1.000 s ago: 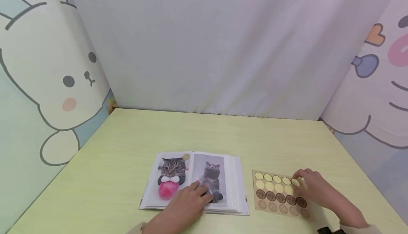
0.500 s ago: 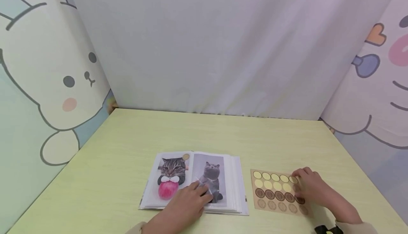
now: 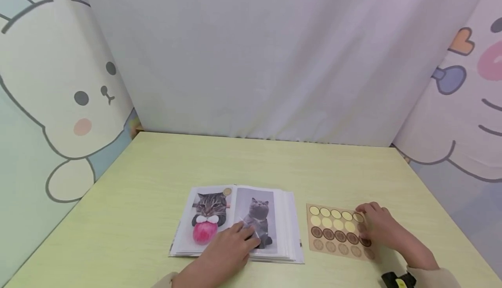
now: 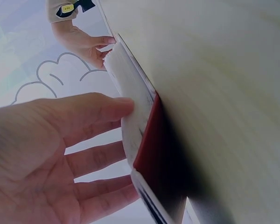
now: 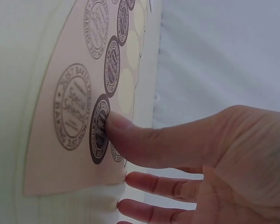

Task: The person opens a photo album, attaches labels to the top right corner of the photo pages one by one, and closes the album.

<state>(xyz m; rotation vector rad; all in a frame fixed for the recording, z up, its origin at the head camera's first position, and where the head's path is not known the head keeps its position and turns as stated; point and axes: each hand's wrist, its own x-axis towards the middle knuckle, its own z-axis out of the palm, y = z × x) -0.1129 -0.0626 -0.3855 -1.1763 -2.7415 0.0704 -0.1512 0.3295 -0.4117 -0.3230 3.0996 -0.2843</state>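
Note:
A photo album (image 3: 284,227) lies spread on the table, with a tabby cat photo on its left page and a grey cat photo (image 3: 258,218) on its right. My left hand (image 3: 227,251) rests on the right page near its lower part, fingers loosely extended; its thumb (image 4: 116,108) touches the page edges in the left wrist view. A brown sheet of round stickers (image 3: 333,253) lies right of the album. My right hand (image 3: 382,231) touches the sheet's right side, its thumb (image 5: 130,135) on a dark sticker (image 5: 98,151), the other fingers extended by the edge.
One round sticker (image 3: 227,191) sits on the left page's upper corner. The pale yellow table (image 3: 235,161) ends at a grey curtain (image 3: 251,61) behind. Cartoon-printed panels (image 3: 59,87) flank both sides. A black band (image 3: 398,279) is on the right wrist.
The sticker sheet and my right hand have shifted slightly to the left and away from me, closer to the album. My left hand stays on the page.

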